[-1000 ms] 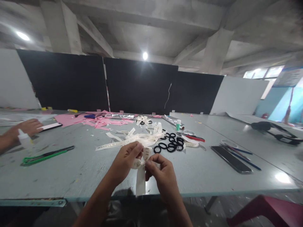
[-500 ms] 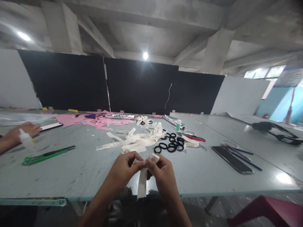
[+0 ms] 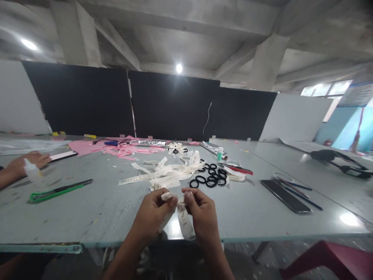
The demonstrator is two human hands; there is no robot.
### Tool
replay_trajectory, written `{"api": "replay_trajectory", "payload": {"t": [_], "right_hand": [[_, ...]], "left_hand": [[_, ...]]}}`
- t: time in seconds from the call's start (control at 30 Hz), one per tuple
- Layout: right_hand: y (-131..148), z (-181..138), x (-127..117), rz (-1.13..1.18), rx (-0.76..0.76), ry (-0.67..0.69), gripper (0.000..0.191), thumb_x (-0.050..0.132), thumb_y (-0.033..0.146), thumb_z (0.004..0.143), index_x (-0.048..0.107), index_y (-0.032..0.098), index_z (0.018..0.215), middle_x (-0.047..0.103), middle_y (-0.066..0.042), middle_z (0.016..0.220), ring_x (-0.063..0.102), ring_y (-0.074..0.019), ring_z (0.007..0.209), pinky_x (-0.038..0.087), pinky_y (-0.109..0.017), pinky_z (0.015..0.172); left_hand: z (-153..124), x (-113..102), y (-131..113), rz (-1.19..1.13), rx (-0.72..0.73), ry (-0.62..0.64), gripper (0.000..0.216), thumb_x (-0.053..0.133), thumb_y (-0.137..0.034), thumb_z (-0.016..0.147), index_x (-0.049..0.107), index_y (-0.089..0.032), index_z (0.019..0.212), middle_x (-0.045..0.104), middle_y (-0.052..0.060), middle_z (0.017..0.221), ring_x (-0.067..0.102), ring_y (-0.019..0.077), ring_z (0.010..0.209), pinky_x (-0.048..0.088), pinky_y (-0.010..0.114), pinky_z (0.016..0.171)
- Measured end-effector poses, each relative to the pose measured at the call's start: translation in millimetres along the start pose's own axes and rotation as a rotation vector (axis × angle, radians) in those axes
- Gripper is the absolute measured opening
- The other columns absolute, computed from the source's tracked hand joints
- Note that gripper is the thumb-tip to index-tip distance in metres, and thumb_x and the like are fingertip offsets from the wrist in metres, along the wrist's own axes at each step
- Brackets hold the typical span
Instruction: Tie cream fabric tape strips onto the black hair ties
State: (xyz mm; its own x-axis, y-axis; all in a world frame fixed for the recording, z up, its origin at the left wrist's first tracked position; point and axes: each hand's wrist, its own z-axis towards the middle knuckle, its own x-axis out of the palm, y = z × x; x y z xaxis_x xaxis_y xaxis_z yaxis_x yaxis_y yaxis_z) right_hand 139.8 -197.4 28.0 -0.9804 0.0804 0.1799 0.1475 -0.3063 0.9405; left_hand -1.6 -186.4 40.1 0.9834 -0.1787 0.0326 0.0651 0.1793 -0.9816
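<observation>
My left hand [image 3: 153,214] and my right hand [image 3: 202,214] meet above the near edge of the grey table [image 3: 87,214]. Both pinch a cream printed ribbon strip [image 3: 184,219], folded at the top between my fingertips, with its ends hanging down between my hands. Just beyond them lies a loose pile of the same ribbon strips [image 3: 169,173]. To its right sits a cluster of black elastic rings [image 3: 210,177].
Green-handled scissors [image 3: 55,190] lie at the left. Another person's hand [image 3: 21,165] holds a small white bottle at the far left. Pink paper scraps [image 3: 116,149] lie at the back. A black phone [image 3: 284,196], pens and red-handled scissors [image 3: 239,170] lie to the right. A red stool [image 3: 332,258] stands below.
My hands have dropped slightly toward the table edge and refolded the strip; its hanging end now curls between my hands instead of hanging straight down.
</observation>
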Motion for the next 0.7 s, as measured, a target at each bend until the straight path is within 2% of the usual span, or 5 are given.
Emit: {"api": "replay_trajectory", "payload": {"t": [0.17, 0.43, 0.5, 0.6, 0.7], "right_hand": [[-1, -1, -3, -0.055, -0.09, -0.092, 0.033, 0.062, 0.037, 0.079, 0.06, 0.015, 0.104, 0.059, -0.001, 0.071, 0.053, -0.0114, 0.06, 0.043, -0.022, 0.054], [1, -3, -3, -0.206, -0.123, -0.091, 0.019, 0.063, 0.032, 0.077, 0.062, 0.017, 0.089, 0.057, 0.0, 0.065, 0.052, -0.0115, 0.054, 0.044, -0.023, 0.052], [0, -5, -3, -0.285, -0.198, -0.145, 0.019, 0.062, 0.031, 0.079, 0.062, 0.018, 0.092, 0.059, -0.002, 0.072, 0.055, -0.0138, 0.061, 0.047, -0.026, 0.058], [5, -15, 1, -0.461, -0.435, -0.257, 0.016, 0.059, 0.026, 0.081, 0.064, 0.021, 0.096, 0.059, -0.007, 0.091, 0.056, -0.0194, 0.084, 0.047, -0.034, 0.078], [11, -26, 10, -0.533, -0.543, -0.122, 0.017, 0.057, 0.02, 0.082, 0.065, 0.023, 0.096, 0.058, -0.008, 0.098, 0.055, -0.0216, 0.095, 0.046, -0.036, 0.085]], "left_hand": [[0, 0, 0, -0.065, -0.003, -0.047, 0.03, 0.065, -0.043, 0.074, 0.061, -0.013, 0.073, 0.059, 0.002, 0.068, 0.05, 0.0107, 0.06, 0.04, 0.019, 0.054], [1, -1, 1, -0.13, 0.07, -0.125, 0.028, 0.065, -0.039, 0.074, 0.05, -0.016, 0.067, 0.05, -0.003, 0.062, 0.045, 0.008, 0.055, 0.038, 0.018, 0.053], [2, -1, 0, -0.098, 0.06, -0.133, 0.031, 0.063, -0.042, 0.075, 0.05, -0.016, 0.066, 0.05, -0.003, 0.061, 0.046, 0.0083, 0.055, 0.038, 0.018, 0.053], [4, -1, 0, -0.014, 0.106, -0.198, 0.03, 0.063, -0.042, 0.076, 0.051, -0.016, 0.066, 0.05, -0.003, 0.06, 0.046, 0.0085, 0.056, 0.038, 0.018, 0.054], [6, 2, 0, 0.024, 0.14, -0.233, 0.029, 0.064, -0.041, 0.075, 0.053, -0.016, 0.066, 0.051, -0.003, 0.058, 0.046, 0.0086, 0.055, 0.037, 0.018, 0.053]]}}
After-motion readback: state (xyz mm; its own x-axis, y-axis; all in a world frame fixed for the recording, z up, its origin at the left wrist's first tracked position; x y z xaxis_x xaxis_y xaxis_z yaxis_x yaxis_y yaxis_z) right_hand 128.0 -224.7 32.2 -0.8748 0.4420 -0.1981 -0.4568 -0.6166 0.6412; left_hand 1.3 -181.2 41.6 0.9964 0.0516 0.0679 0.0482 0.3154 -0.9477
